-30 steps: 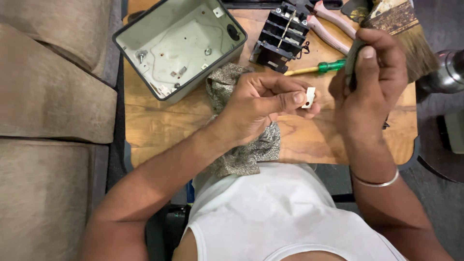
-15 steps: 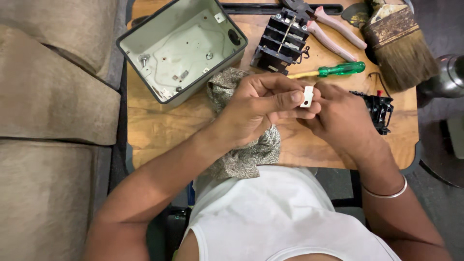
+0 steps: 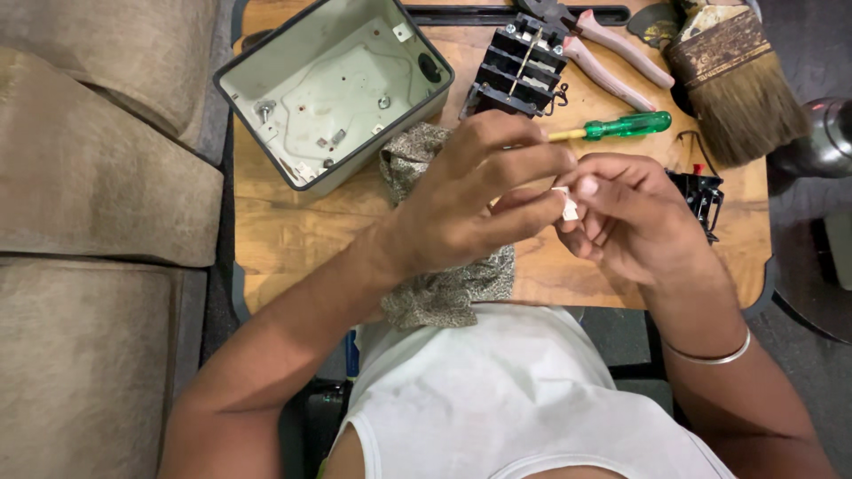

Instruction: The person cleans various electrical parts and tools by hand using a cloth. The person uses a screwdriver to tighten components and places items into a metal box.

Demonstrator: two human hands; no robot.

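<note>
Above the wooden surface (image 3: 293, 239), a small white part (image 3: 565, 204) is pinched between the fingers of both hands. It is gripped by the left hand (image 3: 475, 200) and right hand (image 3: 626, 217) together, near a green screwdriver (image 3: 621, 127).
</note>
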